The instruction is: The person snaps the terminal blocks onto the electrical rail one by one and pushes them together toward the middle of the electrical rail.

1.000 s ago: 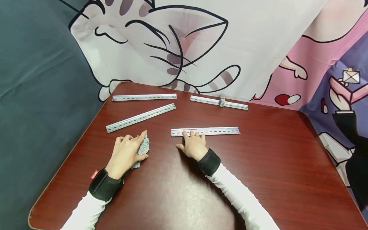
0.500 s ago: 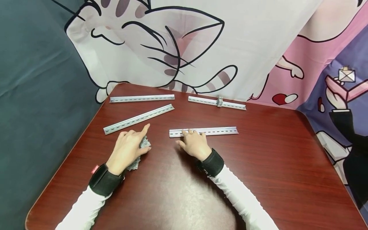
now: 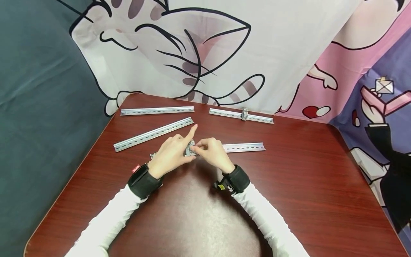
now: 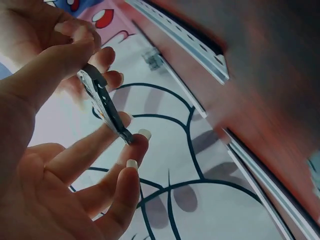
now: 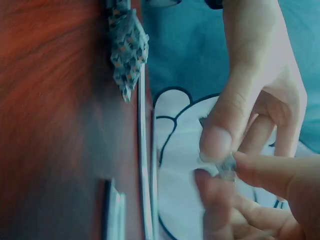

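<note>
A thin grey terminal block is held up between my two hands over the table. My left hand holds it between thumb and fingers, index finger extended. My right hand pinches its other end with thumb and fingertips. The left wrist view shows the block edge-on, its lower end against the left fingertips. Below the hands, a slotted DIN rail lies with its left part hidden by the right hand. A pile of grey terminal blocks rests on the table, mostly covered by the left hand in the head view.
Two more DIN rails lie at the left, one along the back and one slanted. At the back right, another rail carries clipped grey terminal block material. A printed cloth hangs behind the table.
My left hand has left the pile and moved right and forward with a terminal block. My right hand has come off the near rail and now pinches that block too.
</note>
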Available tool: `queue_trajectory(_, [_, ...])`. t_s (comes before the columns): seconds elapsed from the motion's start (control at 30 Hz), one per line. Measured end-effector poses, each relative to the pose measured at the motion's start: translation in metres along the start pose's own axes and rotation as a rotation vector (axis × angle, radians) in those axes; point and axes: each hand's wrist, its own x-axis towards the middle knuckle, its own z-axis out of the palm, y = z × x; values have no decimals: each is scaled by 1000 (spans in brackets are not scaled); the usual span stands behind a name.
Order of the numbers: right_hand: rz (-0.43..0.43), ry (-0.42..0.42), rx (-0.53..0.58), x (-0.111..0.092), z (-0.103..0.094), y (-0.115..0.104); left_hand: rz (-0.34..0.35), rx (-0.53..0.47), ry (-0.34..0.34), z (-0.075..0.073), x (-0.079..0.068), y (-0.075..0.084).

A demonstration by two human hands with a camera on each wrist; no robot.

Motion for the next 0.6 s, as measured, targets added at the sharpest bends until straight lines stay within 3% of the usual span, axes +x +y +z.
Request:
queue_trajectory(0.13, [95,-4,48,6,0,4,-9,29,4,5,4,3])
queue_trajectory(0.23, [99,42,-39,11,0,6,-58,84,-44,7,3,3])
queue_trajectory(0.37, [96,87,-200,16,4,11,-100,131,-193,8,1,6])
queue_trajectory(0.5, [113,76,-281,19,9,15,-120,77,-381,9,-1,9])
queue_trajectory(0.6, [107,82,-310,22,12,14,-144,42,-474,10,0,11])
